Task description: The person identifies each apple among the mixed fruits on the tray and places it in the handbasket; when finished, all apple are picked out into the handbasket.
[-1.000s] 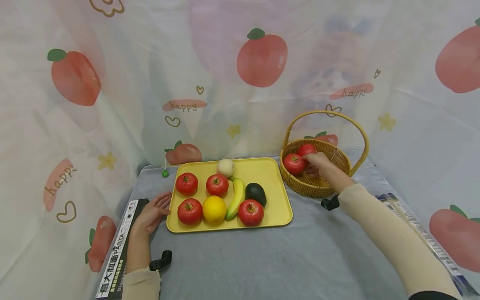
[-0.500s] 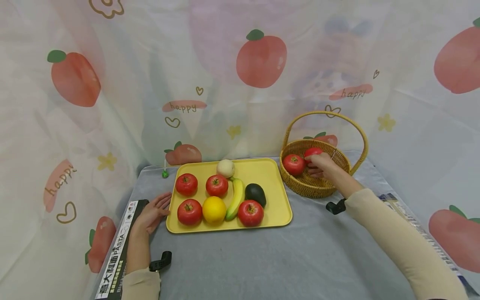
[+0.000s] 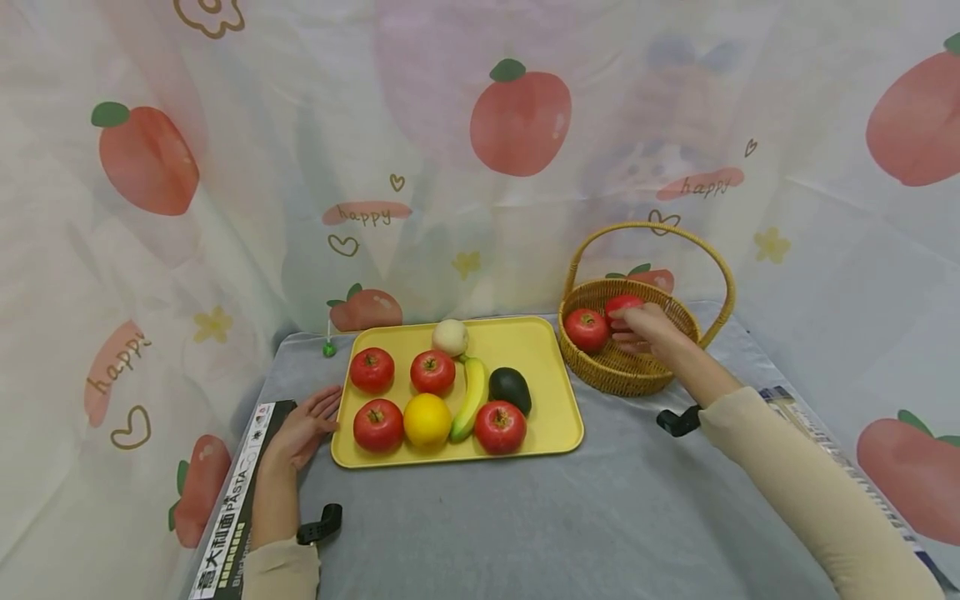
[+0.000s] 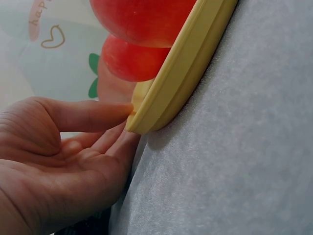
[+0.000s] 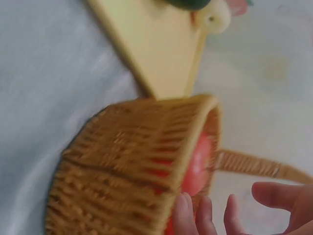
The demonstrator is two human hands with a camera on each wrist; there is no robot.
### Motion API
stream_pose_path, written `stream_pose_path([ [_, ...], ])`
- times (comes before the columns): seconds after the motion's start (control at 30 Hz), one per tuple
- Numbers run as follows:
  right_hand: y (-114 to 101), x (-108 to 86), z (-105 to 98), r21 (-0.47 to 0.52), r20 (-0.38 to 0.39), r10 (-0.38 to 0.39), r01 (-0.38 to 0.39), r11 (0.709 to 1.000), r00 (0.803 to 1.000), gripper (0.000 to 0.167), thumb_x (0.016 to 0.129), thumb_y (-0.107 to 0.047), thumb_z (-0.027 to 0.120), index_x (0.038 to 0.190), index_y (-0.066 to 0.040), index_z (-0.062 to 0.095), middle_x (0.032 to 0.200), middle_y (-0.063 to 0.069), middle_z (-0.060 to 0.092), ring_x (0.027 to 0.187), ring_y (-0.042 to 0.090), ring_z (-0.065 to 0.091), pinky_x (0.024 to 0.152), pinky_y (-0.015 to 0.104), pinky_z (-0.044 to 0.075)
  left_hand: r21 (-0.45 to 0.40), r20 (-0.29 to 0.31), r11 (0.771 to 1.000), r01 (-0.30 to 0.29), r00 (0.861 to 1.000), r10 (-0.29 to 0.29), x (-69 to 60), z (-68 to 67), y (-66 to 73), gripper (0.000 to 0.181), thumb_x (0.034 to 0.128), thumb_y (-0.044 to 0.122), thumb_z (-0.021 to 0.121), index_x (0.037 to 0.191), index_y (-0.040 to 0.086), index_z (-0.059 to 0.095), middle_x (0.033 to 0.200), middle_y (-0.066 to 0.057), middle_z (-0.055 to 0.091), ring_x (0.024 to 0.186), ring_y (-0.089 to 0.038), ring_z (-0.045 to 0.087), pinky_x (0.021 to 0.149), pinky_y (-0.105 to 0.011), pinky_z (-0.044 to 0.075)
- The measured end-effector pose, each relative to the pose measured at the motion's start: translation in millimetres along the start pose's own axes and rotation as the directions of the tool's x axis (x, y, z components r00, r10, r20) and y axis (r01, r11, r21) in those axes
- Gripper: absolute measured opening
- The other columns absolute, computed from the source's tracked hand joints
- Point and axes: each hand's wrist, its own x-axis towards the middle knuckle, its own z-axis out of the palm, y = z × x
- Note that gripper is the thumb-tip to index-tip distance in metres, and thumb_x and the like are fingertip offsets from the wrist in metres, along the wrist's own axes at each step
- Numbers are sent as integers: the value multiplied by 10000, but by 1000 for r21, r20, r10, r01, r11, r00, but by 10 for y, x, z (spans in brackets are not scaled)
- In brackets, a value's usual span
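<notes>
Inside the wicker basket (image 3: 618,383) are two red apples, one at left (image 3: 587,331) and one farther back (image 3: 622,307). My right hand (image 3: 651,335) reaches over the basket, fingers beside the back apple. In the right wrist view its fingers and thumb (image 5: 244,210) are spread apart near the basket rim (image 5: 193,142) and a red apple (image 5: 197,169), nothing between them. At the left edge of the yellow tray (image 3: 551,417), my left hand (image 3: 303,429) lies with extended fingers; its thumb touches the tray rim (image 4: 168,73) in the left wrist view.
On the tray are several red apples (image 3: 378,425), a yellow round fruit (image 3: 427,421), a banana (image 3: 472,396), a dark green fruit (image 3: 510,390) and a pale round one (image 3: 451,338). A pasta box (image 3: 232,508) lies at left, another package (image 3: 780,396) at right.
The back apple in the basket has shifted a little right, away from the left apple. My right hand and forearm have moved slightly right, and the fingers have loosened. My left hand has stayed put.
</notes>
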Motion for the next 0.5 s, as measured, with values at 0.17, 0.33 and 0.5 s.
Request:
stream_pose_path([
  [0.17, -121, -217, 82, -23, 63, -94, 96, 995, 994, 592, 1098, -323, 490, 1569, 26, 400, 1591, 252, 405, 1190, 212, 630, 988, 336, 564, -1, 8, 1000, -3, 1000, 3, 1, 8, 2, 847, 893, -249, 453, 1647, -31, 133, 1724, -202, 146, 1594, -306, 152, 1148, -259, 399],
  [0.33, -222, -413, 272, -68, 130, -170, 180, 981, 977, 553, 1095, -311, 505, 1509, 53, 460, 1541, 272, 454, 1319, 369, 578, 1009, 377, 557, -1, 4, 1000, -6, 1000, 6, -8, 16, 5, 849, 893, -250, 455, 1647, -29, 133, 1724, -204, 143, 1595, -309, 146, 1045, -178, 464],
  [0.5, -233, -499, 481, -66, 196, -207, 224, 972, 958, 518, 1086, -292, 546, 1457, 64, 481, 1485, 279, 501, 1308, 407, 580, 1045, 481, 531, 5, 13, 1000, -12, 1000, 12, -7, 8, 5, 841, 904, -245, 446, 1648, -30, 118, 1726, -202, 134, 1596, -308, 140, 1029, -165, 468],
])
